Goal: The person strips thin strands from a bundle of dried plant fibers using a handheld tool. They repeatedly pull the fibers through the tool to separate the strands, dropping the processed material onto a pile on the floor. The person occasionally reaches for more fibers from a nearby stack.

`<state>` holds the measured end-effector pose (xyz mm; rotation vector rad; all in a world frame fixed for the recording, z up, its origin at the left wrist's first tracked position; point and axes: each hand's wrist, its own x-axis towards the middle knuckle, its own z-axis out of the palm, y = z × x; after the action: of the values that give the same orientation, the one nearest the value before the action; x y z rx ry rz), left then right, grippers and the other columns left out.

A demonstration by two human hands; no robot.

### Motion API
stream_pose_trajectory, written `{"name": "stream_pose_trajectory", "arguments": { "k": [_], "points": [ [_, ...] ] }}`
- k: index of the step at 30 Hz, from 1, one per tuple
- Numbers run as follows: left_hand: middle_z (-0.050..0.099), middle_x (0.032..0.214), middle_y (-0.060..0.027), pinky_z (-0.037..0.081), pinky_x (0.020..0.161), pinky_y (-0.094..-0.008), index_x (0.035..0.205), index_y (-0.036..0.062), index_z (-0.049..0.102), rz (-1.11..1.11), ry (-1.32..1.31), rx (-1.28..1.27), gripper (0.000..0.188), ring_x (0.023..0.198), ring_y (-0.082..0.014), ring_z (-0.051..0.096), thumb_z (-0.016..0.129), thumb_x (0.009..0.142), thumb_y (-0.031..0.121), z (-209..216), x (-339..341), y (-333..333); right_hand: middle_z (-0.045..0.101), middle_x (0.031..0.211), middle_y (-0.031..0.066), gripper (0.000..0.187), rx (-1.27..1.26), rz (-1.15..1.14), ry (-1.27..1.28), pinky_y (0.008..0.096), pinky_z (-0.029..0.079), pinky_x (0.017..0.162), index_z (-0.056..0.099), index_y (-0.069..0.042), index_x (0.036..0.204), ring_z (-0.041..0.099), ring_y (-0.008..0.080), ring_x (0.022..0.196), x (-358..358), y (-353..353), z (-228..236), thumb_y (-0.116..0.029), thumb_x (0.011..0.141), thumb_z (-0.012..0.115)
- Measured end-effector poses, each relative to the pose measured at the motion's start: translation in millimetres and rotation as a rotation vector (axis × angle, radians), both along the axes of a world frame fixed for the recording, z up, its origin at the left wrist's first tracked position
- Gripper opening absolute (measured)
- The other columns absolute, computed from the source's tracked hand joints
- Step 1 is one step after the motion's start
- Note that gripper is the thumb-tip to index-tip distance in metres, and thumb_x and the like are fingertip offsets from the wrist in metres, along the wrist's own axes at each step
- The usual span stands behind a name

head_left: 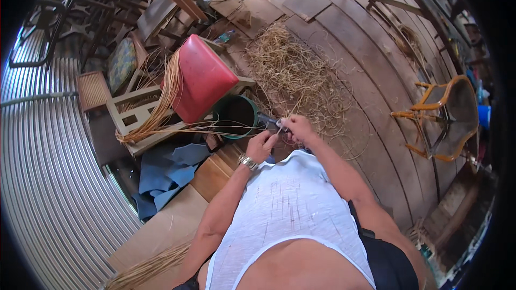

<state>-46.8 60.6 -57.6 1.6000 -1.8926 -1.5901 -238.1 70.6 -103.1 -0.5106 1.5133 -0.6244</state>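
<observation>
My left hand, with a metal watch on its wrist, is closed in a pinch on a thin rattan strand in front of my lap. Close beside it on the right, my right hand is closed too, its fingers against a small dark tool with a metal part. What exactly this tool is, I cannot make out. Long rattan strands hang over a red padded seat and trail toward my hands. A dark green bucket stands just left of the tool.
A tangled heap of rattan shavings lies on the plank floor ahead. On the right stands a rattan-framed chair. Blue cloth lies at the left, near a corrugated metal wall. Dark chair frames are piled at the far left.
</observation>
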Motion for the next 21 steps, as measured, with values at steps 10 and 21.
{"name": "stream_pose_trajectory", "arguments": {
  "k": [10, 21],
  "points": [
    [0.065, 0.083, -0.0098, 0.047, 0.065, -0.0314, 0.1, 0.0015, 0.063, -0.061, -0.314, 0.225, 0.032, 0.071, -0.0157, 0.059, 0.063, 0.086, 0.03, 65, 262, 119, 0.053, 0.055, 0.0037, 0.03, -0.073, -0.317, 0.387, 0.0255, 0.032, 0.033, 0.053, -0.008, 0.08, 0.045, 0.0094, 0.037, -213, -71, 9, -0.037, 0.091, 0.056],
    [0.062, 0.1, -0.0029, 0.037, 0.047, -0.0195, 0.122, 0.0037, 0.053, 0.124, 0.496, 0.711, 0.042, 0.056, -0.0061, 0.05, 0.058, 0.093, 0.033, 4, -49, -45, 0.054, 0.056, 0.0033, 0.027, -0.168, -0.29, 0.103, 0.0234, 0.035, 0.034, 0.051, -0.006, 0.076, 0.047, 0.0084, 0.04, -85, -9, 25, -0.027, 0.09, 0.058]
  ]
}}
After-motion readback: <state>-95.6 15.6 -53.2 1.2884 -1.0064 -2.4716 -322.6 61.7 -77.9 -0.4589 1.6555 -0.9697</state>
